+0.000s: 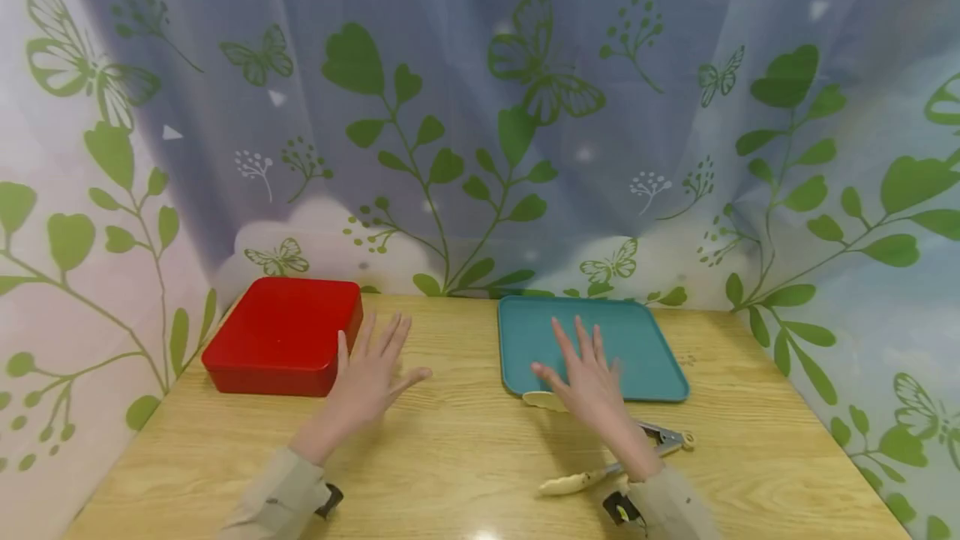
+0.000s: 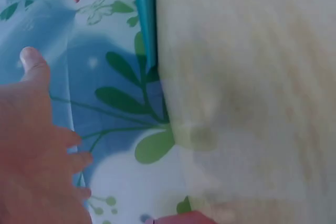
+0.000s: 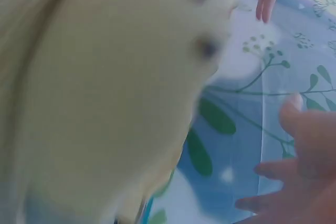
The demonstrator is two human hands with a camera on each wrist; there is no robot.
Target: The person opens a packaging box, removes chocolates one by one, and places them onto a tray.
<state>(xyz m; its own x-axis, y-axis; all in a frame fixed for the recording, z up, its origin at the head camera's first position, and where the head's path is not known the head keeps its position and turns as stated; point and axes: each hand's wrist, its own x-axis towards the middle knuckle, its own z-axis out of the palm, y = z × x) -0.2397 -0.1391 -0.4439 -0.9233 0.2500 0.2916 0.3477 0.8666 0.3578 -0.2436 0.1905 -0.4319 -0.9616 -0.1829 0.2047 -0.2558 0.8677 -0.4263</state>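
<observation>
My left hand (image 1: 367, 377), fingers spread, hovers over the table beside a red box (image 1: 288, 332) and holds nothing; its little finger overlaps the box's right side in the head view. Also spread and holding nothing, my right hand (image 1: 592, 382) is above the near edge of a teal tray (image 1: 637, 357). Below that hand and forearm lies a pair of tongs (image 1: 573, 483) with cream tips and a grey metal handle, partly hidden by the wrist. In the right wrist view, a sleeve (image 3: 115, 87) blocks much of the scene, with the right hand (image 3: 310, 166) at the edge.
The light wooden table (image 1: 450, 440) ends against a curtain (image 1: 450, 107) printed with green leaves and butterflies, which also runs along both sides. Red box and tray stand at the back, left and right, with bare wood between them.
</observation>
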